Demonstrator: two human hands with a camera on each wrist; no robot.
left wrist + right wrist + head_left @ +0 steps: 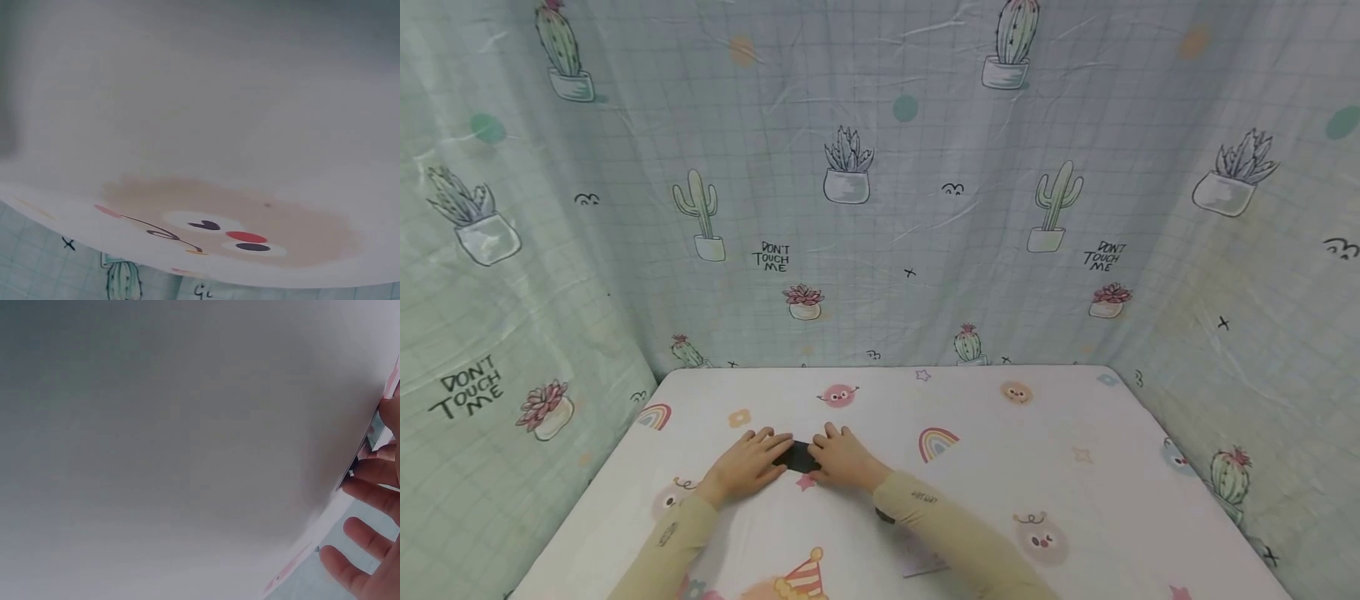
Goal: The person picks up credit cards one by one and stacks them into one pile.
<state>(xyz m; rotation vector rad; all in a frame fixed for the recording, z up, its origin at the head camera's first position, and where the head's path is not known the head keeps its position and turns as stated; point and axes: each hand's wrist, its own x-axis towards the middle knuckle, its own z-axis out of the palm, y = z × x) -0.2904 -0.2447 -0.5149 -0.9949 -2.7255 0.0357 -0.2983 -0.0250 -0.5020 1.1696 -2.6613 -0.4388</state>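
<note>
A flat black smartphone [798,457] lies on the table between both hands in the head view. My left hand [748,467] grips its left end, fingers along the far side and thumb at the near side. The opposite end is held by my right hand [844,458] with thumb and fingers. In the right wrist view, fingers of the right hand [369,487] touch the thin edge of the phone [374,430], whose glossy face reflects them. Neither the left hand nor the phone shows in the left wrist view.
A small dark object [885,517] is partly hidden under the right forearm. Beside it lies a pale flat sheet or packet [922,560], also partly covered. The white printed table [985,467] is enclosed by cactus-patterned curtains [910,225].
</note>
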